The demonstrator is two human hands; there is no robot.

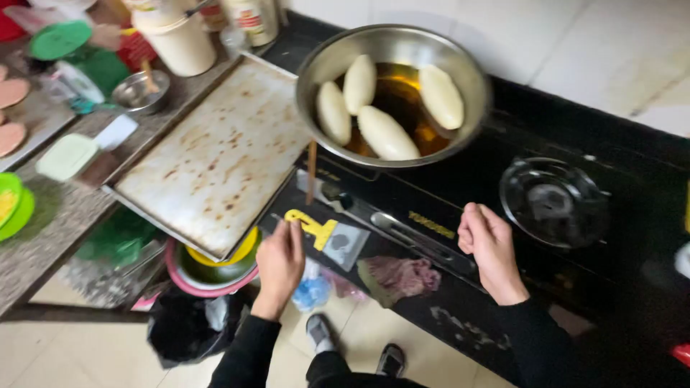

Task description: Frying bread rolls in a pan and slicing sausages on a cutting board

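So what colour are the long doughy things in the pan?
The dough pieces are creamy white, sitting in golden oil in the silver pan; the head view shows them.

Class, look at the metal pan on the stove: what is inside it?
The pan holds four pale oblong dough pieces sitting in amber oil. The pan bottom under the dough is covered, so it cannot be seen.

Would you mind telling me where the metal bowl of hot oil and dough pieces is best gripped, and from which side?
Probably by the rolled rim of the metal bowl, one hand on each outer side, left and right, since no handle shows. The four dough pieces float in oil, so keep it level. The left hand and right hand are both below it, near the stove front.
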